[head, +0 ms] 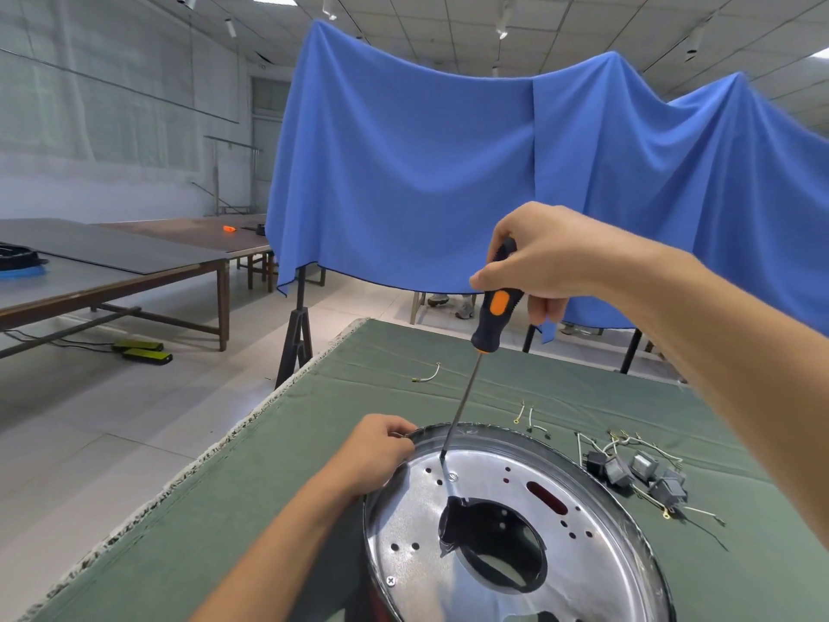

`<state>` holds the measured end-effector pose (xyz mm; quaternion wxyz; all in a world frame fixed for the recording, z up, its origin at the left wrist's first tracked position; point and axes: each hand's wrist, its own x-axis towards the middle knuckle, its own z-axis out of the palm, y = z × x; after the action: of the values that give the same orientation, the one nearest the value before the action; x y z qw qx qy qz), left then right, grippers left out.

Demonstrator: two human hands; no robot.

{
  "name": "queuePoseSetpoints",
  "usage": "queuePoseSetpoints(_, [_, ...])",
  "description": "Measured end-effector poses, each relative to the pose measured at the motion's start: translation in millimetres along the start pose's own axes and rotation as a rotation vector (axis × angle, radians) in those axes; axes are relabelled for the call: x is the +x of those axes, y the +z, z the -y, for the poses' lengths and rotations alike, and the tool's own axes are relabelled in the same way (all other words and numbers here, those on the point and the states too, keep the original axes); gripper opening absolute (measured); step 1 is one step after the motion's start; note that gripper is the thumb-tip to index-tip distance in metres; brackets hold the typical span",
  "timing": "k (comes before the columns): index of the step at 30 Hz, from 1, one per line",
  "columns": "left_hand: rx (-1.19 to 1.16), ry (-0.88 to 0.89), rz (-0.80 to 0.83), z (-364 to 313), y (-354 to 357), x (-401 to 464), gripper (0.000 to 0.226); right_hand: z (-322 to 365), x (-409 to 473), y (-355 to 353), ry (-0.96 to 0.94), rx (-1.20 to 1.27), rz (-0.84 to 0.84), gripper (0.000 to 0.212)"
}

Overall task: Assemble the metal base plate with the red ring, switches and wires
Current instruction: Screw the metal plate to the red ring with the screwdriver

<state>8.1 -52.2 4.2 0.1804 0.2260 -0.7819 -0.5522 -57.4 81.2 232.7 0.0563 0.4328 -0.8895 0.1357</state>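
Observation:
The shiny round metal base plate (596, 572) lies on the green cloth at the bottom centre, with a large middle hole and several small holes. Red shows through a slot (547, 498) in it. My left hand (381, 451) grips the plate's left rim. My right hand (538, 258) grips the black and orange handle of a screwdriver (493, 321), held nearly upright. Its tip meets the plate just above a screw (453, 477). A second screw (391, 580) sits near the plate's lower left. Black switches with wires (637, 473) lie to the plate's right.
Loose white wires lie on the green-covered table (278, 509), one (426, 374) far back and two (527, 417) behind the plate. The table's left edge drops to tiled floor. A blue cloth (448, 172) hangs on stands behind. Other tables (112, 262) stand at left.

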Motion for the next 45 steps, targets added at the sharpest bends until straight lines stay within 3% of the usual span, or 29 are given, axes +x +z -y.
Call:
queuePoseSetpoints(5, [-0.002, 0.003, 0.002, 0, 0, 0, 0.03, 2, 4, 7, 0.01, -0.243, -0.203, 0.033])
queuePoseSetpoints(10, [-0.013, -0.005, 0.0, 0, 1, -1, 0.029, 12, 2, 0, 0.008, -0.011, 0.053, 0.021])
queuePoseSetpoints(18, [-0.003, 0.003, 0.007, -2, 0, -2, 0.03, 4, 7, 6, 0.035, -0.238, -0.148, 0.037])
queuePoseSetpoints(23, [0.0, 0.0, 0.01, -2, 0, -2, 0.03, 2, 2, 4, 0.015, 0.009, 0.036, 0.022])
queuePoseSetpoints(26, [0.0, 0.008, 0.007, -3, 0, -3, 0.029, 0, -1, 6, -0.041, -0.037, -0.056, 0.019])
queuePoseSetpoints(34, [-0.014, 0.009, -0.004, -7, 0, -6, 0.028, 11, 8, 16, -0.025, -0.319, -0.267, 0.034])
queuePoseSetpoints(39, [-0.013, -0.002, 0.0, -7, 0, -7, 0.029, 6, 12, 16, -0.031, -0.142, -0.135, 0.026])
queuePoseSetpoints(45, [-0.016, 0.003, -0.006, -7, 0, -6, 0.029, -11, 10, 12, -0.046, 0.033, -0.224, 0.015])
